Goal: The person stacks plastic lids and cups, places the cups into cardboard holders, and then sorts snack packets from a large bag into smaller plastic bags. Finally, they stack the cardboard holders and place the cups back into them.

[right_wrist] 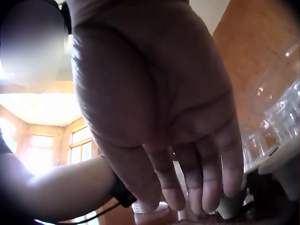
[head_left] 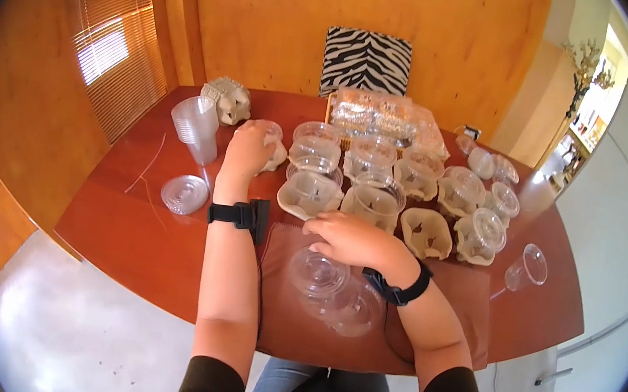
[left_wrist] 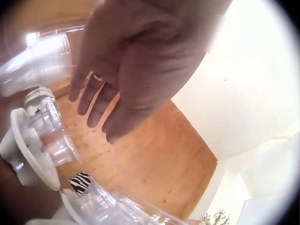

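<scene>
My left hand (head_left: 249, 150) reaches toward the back left, over a moulded pulp cup holder (head_left: 276, 154) with a transparent plastic cup in it. In the left wrist view its fingers are extended, nothing between them, and the cup (left_wrist: 61, 136) sits below in its holder. My right hand (head_left: 352, 239) hovers low at the table's front, fingers loosely bent, just above several transparent lids (head_left: 320, 274). Its palm (right_wrist: 164, 103) shows nothing held in the right wrist view. Ahead of it stand rows of pulp holders (head_left: 302, 198), most bearing transparent cups.
A stack of nested cups (head_left: 196, 132) and a lid (head_left: 185, 194) stand at left, near upturned pulp holders (head_left: 228, 101). A plastic-wrapped package (head_left: 385, 119) lies at the back. One single cup (head_left: 527, 268) is near the right edge; a zebra-patterned chair (head_left: 366, 63) stands behind.
</scene>
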`<state>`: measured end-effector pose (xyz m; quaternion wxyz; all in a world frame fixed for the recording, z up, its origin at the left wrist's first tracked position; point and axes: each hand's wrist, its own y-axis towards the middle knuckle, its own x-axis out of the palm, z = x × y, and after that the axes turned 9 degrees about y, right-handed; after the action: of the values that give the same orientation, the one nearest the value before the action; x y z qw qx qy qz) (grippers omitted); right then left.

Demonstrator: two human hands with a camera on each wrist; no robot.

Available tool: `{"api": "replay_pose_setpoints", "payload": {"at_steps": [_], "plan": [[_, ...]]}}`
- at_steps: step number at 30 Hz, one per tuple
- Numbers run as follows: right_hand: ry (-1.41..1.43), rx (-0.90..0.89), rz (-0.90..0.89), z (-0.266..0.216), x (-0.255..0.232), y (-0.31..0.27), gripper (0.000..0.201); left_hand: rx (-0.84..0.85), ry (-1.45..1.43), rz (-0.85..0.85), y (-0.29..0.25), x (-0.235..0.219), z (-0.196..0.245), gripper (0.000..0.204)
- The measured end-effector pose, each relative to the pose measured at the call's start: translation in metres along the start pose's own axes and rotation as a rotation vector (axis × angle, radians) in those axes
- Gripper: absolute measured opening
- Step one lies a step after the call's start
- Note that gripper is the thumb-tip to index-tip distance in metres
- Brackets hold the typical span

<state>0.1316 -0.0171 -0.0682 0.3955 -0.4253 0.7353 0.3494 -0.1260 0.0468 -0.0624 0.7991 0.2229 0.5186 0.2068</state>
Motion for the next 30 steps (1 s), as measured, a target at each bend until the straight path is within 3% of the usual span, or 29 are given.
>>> {"api": "replay_pose_setpoints", "payload": {"at_steps": [3, 6, 10, 11, 14, 15, 18, 20, 21, 26, 30], "plan": [[0.118, -0.014, 0.008, -0.026, -0.032, 0.004, 0.022, -0.045, 0.216, -0.172, 0.013, 0.012, -0.017, 0.05], [0.096, -0.064, 0.073, -0.032, -0.056, 0.017, 0.017, -0.033, 0.388, -0.098, 0.011, 0.018, -0.022, 0.055], [-0.133, -0.138, 0.143, -0.015, -0.088, 0.075, 0.011, -0.007, 0.277, -0.195, 0.014, 0.023, -0.04, 0.049], [-0.228, -0.136, 0.111, 0.002, -0.088, 0.096, 0.011, 0.013, 0.254, -0.148, 0.013, 0.024, -0.042, 0.042], [-0.535, -0.142, 0.086, 0.026, -0.086, 0.147, 0.015, -0.014, 0.215, -0.187, 0.016, 0.012, -0.045, 0.059], [-0.542, -0.151, 0.077, 0.034, -0.082, 0.161, 0.017, -0.088, 0.151, -0.197, 0.011, 0.0, -0.033, 0.054], [-0.564, -0.136, 0.001, 0.051, -0.066, 0.188, 0.025, -0.019, 0.027, -0.201, 0.01, -0.006, -0.038, 0.052], [-0.578, -0.079, -0.116, 0.056, -0.05, 0.197, 0.031, -0.064, 0.108, -0.234, 0.007, -0.019, -0.027, 0.053], [-0.478, -0.088, -0.076, 0.061, -0.041, 0.199, 0.04, -0.079, 0.123, -0.258, 0.008, -0.023, -0.023, 0.055], [-0.439, 0.004, -0.11, 0.045, -0.043, 0.2, 0.037, -0.093, 0.123, -0.372, 0.013, -0.028, -0.026, 0.058], [-0.383, 0.06, -0.169, 0.043, -0.048, 0.2, 0.04, -0.131, -0.031, -0.391, 0.014, -0.03, -0.03, 0.047]]}}
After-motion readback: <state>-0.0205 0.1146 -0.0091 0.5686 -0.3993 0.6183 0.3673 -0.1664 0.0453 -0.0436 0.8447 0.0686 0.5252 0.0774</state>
